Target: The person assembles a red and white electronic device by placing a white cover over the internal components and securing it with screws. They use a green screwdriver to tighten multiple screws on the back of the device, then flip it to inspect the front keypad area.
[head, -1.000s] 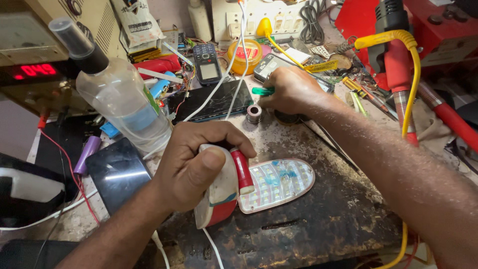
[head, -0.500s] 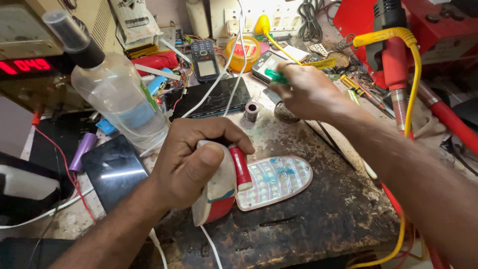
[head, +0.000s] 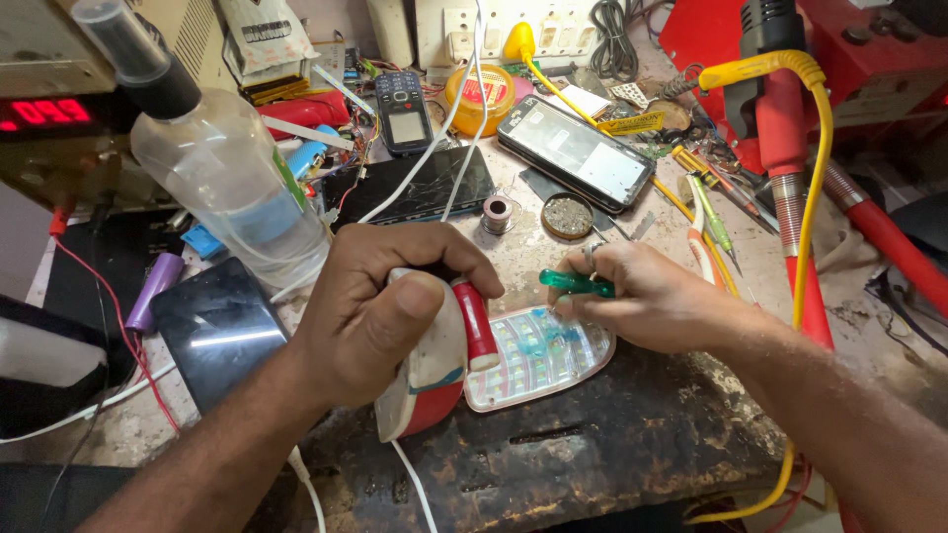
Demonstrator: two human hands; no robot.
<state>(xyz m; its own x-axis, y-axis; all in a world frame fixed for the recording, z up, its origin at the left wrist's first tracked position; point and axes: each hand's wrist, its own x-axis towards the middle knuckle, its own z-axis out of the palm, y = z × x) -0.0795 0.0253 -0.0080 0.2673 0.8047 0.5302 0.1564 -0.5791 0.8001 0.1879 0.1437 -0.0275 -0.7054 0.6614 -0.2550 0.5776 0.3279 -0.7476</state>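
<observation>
On a cluttered worktop (head: 612, 444), the left hand (head: 380, 316) clamps a red-and-white lamp body (head: 439, 365). The right hand (head: 642, 296) pinches a green-handled screwdriver (head: 573, 284) over its exposed LED panel (head: 538, 357). Pressing the body down firmly would likely steady the tip.

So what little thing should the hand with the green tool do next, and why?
Probably lower the green-handled tool onto the clear panel of small lights. The right hand holds it just above that panel, its working tip hidden behind the fingers, while the left hand grips the red and white lamp body to keep it steady on the dark worn mat.
</observation>
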